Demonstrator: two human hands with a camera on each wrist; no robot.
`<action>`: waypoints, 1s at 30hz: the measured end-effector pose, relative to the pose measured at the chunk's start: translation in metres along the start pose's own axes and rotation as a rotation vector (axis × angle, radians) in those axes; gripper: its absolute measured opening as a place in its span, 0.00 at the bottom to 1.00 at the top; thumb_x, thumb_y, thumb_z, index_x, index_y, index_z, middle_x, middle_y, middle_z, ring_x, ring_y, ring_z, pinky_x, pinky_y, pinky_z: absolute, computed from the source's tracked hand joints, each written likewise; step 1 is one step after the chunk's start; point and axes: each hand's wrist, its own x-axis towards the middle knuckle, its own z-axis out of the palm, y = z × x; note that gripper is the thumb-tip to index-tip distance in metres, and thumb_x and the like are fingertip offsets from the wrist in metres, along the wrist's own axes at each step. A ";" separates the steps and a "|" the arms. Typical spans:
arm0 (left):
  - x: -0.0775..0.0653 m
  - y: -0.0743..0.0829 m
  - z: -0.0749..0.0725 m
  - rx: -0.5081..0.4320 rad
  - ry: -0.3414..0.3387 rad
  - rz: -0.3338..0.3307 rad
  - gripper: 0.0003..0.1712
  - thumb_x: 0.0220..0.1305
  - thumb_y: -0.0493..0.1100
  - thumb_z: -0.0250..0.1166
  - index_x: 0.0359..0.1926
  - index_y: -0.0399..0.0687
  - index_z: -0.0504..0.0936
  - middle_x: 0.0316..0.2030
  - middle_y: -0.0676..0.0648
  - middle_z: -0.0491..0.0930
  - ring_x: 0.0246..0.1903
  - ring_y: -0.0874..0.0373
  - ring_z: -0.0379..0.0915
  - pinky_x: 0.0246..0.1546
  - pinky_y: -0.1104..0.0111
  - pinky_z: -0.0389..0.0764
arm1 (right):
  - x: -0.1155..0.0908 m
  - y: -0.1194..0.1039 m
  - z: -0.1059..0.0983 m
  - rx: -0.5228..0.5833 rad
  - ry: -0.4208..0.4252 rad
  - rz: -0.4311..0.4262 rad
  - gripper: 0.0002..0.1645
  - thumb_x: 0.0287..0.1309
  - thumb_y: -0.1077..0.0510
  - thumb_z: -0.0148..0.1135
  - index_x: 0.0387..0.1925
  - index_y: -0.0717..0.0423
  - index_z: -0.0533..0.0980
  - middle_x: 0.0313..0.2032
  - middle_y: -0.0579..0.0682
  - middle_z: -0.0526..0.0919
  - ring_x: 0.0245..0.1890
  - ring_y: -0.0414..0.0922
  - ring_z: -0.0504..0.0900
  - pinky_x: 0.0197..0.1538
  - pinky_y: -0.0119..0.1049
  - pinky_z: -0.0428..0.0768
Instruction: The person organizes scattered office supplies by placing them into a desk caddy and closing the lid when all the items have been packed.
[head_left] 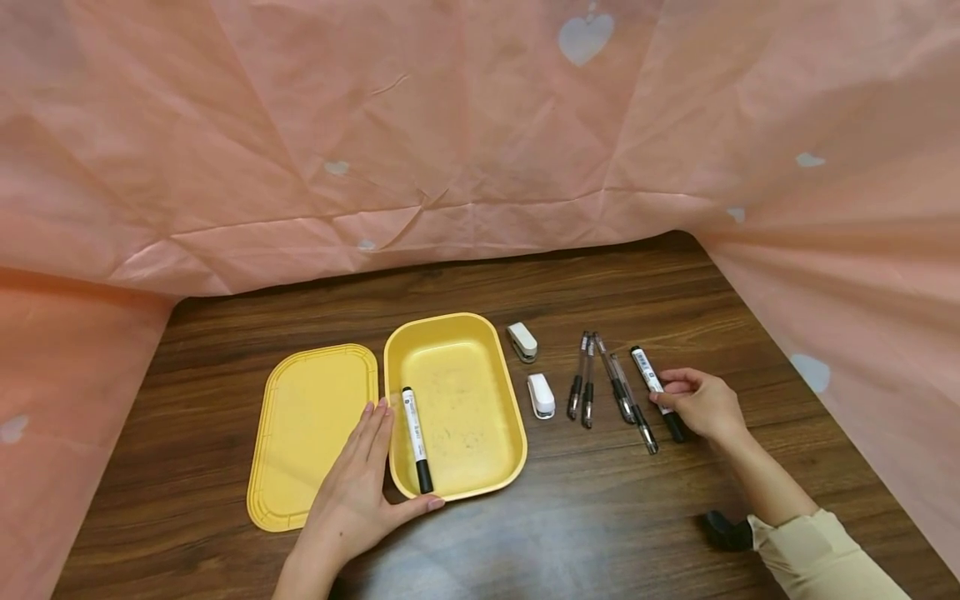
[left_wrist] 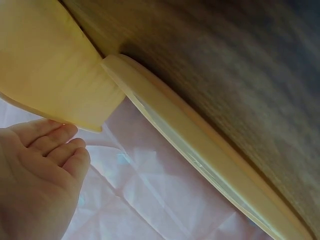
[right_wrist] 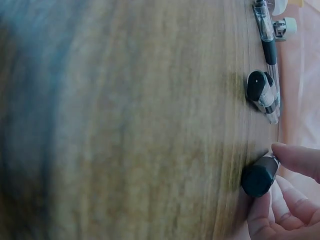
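Observation:
My right hand (head_left: 705, 404) pinches a white whiteboard marker with a black cap (head_left: 643, 367) between thumb and fingers at the right of the table. In the right wrist view, that marker's black end (right_wrist: 257, 181) points toward the camera, close over the wood. My left hand (head_left: 352, 492) is at the yellow plastic box (head_left: 468, 375), straight fingers along its left rim and thumb at the front edge. Inside the box, a second marker (head_left: 416, 429) lies along the left side. The left wrist view shows my fingertips touching the box wall (left_wrist: 50, 65).
Left of the box lies its flat yellow lid (head_left: 318, 417), partly behind my left hand. Two small white staplers (head_left: 522, 342) sit right of the box. Several clear gel pens (head_left: 622, 396) lie between them and my right hand. A pink curtain (head_left: 465, 125) surrounds the table.

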 end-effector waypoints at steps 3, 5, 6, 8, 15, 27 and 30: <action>0.000 -0.001 0.000 -0.004 0.008 0.002 0.73 0.38 0.86 0.56 0.75 0.44 0.51 0.76 0.46 0.49 0.77 0.52 0.41 0.73 0.55 0.57 | 0.000 -0.001 -0.001 -0.013 -0.003 -0.001 0.24 0.57 0.51 0.66 0.49 0.65 0.79 0.38 0.56 0.88 0.31 0.31 0.78 0.36 0.31 0.74; -0.001 -0.001 0.001 -0.001 0.017 0.008 0.73 0.38 0.86 0.57 0.75 0.44 0.51 0.76 0.46 0.50 0.76 0.51 0.42 0.72 0.55 0.58 | -0.001 -0.003 -0.002 -0.023 -0.005 0.002 0.23 0.57 0.52 0.65 0.48 0.66 0.80 0.37 0.57 0.88 0.30 0.32 0.78 0.35 0.31 0.75; -0.001 -0.001 0.001 0.000 0.022 0.011 0.73 0.38 0.86 0.57 0.75 0.45 0.51 0.76 0.46 0.50 0.76 0.51 0.42 0.72 0.55 0.58 | -0.001 -0.004 -0.002 -0.033 -0.001 0.000 0.23 0.57 0.52 0.65 0.47 0.66 0.80 0.37 0.57 0.88 0.30 0.33 0.79 0.35 0.32 0.75; -0.001 -0.001 0.001 0.002 0.030 0.016 0.73 0.37 0.86 0.57 0.76 0.46 0.51 0.76 0.46 0.50 0.76 0.51 0.43 0.72 0.55 0.59 | -0.001 -0.006 -0.003 -0.041 0.001 0.002 0.22 0.57 0.52 0.64 0.47 0.66 0.81 0.37 0.58 0.88 0.30 0.33 0.79 0.33 0.31 0.75; -0.001 -0.001 0.000 0.001 0.037 0.027 0.73 0.38 0.86 0.58 0.76 0.46 0.50 0.76 0.46 0.51 0.76 0.50 0.43 0.72 0.55 0.58 | -0.001 -0.007 -0.001 -0.042 0.016 0.018 0.20 0.57 0.53 0.63 0.45 0.65 0.81 0.35 0.58 0.88 0.29 0.36 0.78 0.31 0.32 0.74; -0.001 -0.001 0.001 -0.009 0.036 0.031 0.73 0.38 0.86 0.57 0.75 0.42 0.52 0.75 0.44 0.51 0.76 0.50 0.43 0.72 0.54 0.59 | 0.009 -0.025 -0.011 0.028 0.034 0.000 0.22 0.59 0.51 0.62 0.47 0.65 0.81 0.39 0.59 0.88 0.31 0.33 0.77 0.35 0.30 0.76; -0.001 -0.001 0.000 -0.011 0.021 0.019 0.73 0.38 0.86 0.57 0.75 0.42 0.52 0.76 0.44 0.51 0.76 0.50 0.42 0.73 0.54 0.58 | 0.010 -0.038 -0.017 0.076 0.042 -0.005 0.23 0.60 0.50 0.63 0.49 0.64 0.81 0.37 0.55 0.88 0.31 0.32 0.77 0.35 0.29 0.76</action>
